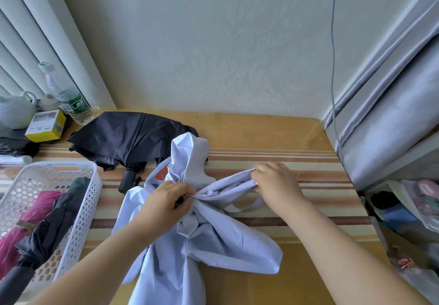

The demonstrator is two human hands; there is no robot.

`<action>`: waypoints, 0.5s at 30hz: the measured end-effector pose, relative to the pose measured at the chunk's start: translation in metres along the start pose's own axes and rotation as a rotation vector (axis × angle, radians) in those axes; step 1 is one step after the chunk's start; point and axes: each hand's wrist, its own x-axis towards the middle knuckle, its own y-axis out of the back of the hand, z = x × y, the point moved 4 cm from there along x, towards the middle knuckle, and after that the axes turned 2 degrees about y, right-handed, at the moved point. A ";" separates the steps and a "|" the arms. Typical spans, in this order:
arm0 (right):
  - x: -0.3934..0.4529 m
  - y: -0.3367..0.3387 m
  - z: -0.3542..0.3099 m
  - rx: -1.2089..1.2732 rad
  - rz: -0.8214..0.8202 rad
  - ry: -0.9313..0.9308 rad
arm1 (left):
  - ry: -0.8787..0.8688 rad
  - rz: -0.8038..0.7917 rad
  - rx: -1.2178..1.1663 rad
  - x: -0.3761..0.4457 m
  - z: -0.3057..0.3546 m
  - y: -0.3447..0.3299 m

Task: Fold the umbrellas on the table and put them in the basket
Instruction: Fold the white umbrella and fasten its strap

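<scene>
A pale blue umbrella [204, 245] lies loose and crumpled across the middle of the table, its cloth spread in flaps. My left hand [166, 200] grips it at the bunched centre. My right hand [275, 181] pinches a gathered fold of the cloth out to the right. Behind it lies a black umbrella [128, 136], unfolded, with its handle [127, 180] pointing toward me. The white perforated basket [71, 221] stands at the left and holds a folded magenta umbrella [26, 224] and a folded black umbrella [52, 224].
The table [297, 212] has a striped cover. At the back left stand a water bottle [67, 97], a yellow box [46, 126] and a white teapot [14, 111]. A grey covered cabinet [392, 126] with a cluttered shelf [408, 207] bounds the right side.
</scene>
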 end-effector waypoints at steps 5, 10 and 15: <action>-0.007 0.000 0.005 0.274 -0.039 -0.087 | -0.018 0.049 -0.014 -0.003 -0.003 -0.001; -0.013 -0.004 0.011 0.312 0.035 -0.085 | 0.015 0.067 0.007 -0.005 -0.013 0.003; -0.012 0.005 0.027 0.117 0.151 -0.012 | -0.067 0.025 0.040 -0.004 -0.003 -0.005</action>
